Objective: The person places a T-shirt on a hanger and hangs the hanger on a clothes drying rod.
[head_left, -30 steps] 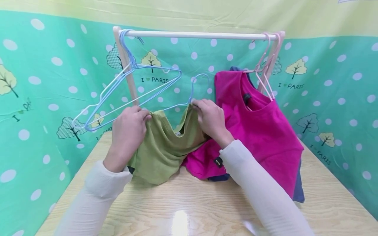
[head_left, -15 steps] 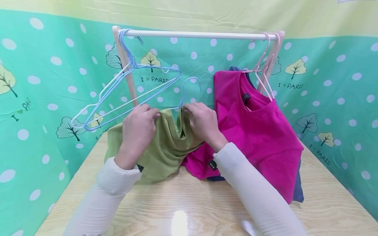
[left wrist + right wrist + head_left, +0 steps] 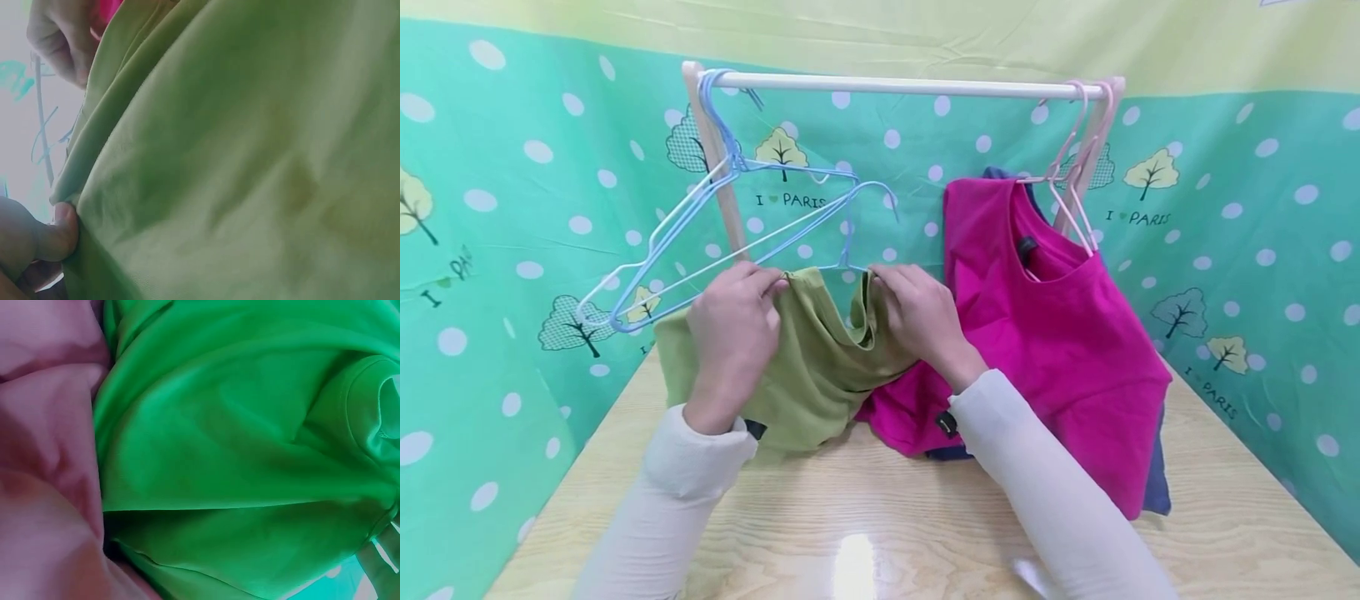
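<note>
A green T-shirt (image 3: 820, 375) is held up by its shoulders over the table, neckline upward. My left hand (image 3: 735, 333) pinches its left shoulder, and in the left wrist view the thumb (image 3: 62, 232) presses on the cloth. At the other shoulder, beside the neckline, my right hand (image 3: 921, 321) pinches the fabric. A blue hanger (image 3: 844, 257) is inside the shirt. Its hook rises out of the neck opening, below the rack's bar and apart from it; its arms are mostly hidden by cloth. Green cloth (image 3: 237, 444) fills much of the right wrist view.
A rack with a white bar (image 3: 895, 84) stands behind. Blue and white hangers (image 3: 647, 275) hang at its left end. A magenta shirt (image 3: 1045, 358) hangs at right on a pink hanger (image 3: 1067, 175), with a dark blue garment (image 3: 1159, 483) behind it. Everything is over a wooden table (image 3: 820, 525).
The blue hanger's hook has shifted left and turned within the neckline. My hands drew closer together, then parted somewhat, both still pinching the T-shirt's shoulders.
</note>
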`<move>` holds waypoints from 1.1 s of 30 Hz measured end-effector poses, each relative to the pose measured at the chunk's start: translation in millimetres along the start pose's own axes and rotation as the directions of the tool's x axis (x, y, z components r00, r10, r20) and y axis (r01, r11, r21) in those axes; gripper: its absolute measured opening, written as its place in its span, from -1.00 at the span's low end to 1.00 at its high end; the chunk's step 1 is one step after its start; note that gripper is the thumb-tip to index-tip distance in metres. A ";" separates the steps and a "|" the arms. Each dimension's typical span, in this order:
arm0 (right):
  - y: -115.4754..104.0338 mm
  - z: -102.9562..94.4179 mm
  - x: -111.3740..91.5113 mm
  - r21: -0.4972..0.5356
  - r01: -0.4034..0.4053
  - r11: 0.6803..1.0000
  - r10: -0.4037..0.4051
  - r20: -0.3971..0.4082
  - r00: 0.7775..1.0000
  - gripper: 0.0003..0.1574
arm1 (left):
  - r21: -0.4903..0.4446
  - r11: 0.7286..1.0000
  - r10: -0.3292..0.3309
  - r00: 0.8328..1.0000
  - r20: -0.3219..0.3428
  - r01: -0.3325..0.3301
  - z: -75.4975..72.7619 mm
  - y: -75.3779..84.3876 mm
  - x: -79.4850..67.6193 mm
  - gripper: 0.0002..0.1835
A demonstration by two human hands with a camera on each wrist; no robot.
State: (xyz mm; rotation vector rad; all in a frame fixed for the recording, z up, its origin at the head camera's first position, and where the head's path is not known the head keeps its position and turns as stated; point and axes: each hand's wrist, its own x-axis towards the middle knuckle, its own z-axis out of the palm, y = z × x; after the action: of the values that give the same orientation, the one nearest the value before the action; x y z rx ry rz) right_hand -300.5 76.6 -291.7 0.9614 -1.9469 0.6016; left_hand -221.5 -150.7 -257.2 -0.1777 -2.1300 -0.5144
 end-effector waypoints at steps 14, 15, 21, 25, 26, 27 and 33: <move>12.6 -6.3 -15.4 0.086 -0.102 0.991 0.101 0.017 0.995 -0.52 | -0.094 0.995 -0.025 0.997 -0.079 0.017 1.9 -5.7 0.3 -0.89; 13.9 -5.9 -16.7 0.094 -0.101 0.990 0.101 0.002 0.995 -0.54 | -0.098 0.995 -0.031 0.996 -0.080 0.023 2.1 -5.8 0.4 -0.89; 19.8 -2.9 -27.0 0.094 -0.092 0.991 0.093 -0.005 0.996 -0.50 | -0.123 0.991 -0.053 0.995 -0.080 0.043 4.4 -5.7 -0.3 -0.88; 20.9 0.1 -34.1 0.078 -0.109 0.991 0.109 0.006 0.994 -0.43 | -0.132 0.990 -0.063 0.995 -0.079 0.052 7.3 -7.9 -3.8 -0.88; 21.0 0.3 -35.4 0.076 -0.112 0.991 0.112 0.005 0.994 -0.44 | -0.133 0.990 -0.065 0.995 -0.080 0.054 8.4 -8.6 -4.7 -0.88; 21.3 0.6 -36.5 0.074 -0.114 0.991 0.115 0.003 0.993 -0.45 | -0.136 0.989 -0.067 0.994 -0.081 0.056 9.5 -9.4 -5.4 -0.88; 23.9 -1.8 -40.1 0.080 -0.121 0.989 0.122 0.001 0.993 -0.49 | -0.143 0.989 -0.055 0.995 -0.089 0.042 16.5 -11.9 -5.2 -0.87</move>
State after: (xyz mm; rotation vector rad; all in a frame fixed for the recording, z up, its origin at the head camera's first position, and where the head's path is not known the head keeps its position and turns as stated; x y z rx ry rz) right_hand -305.6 107.7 -326.2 0.8943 -2.0016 0.7555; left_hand -234.7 -154.1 -273.2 -0.1782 -2.0127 -0.6904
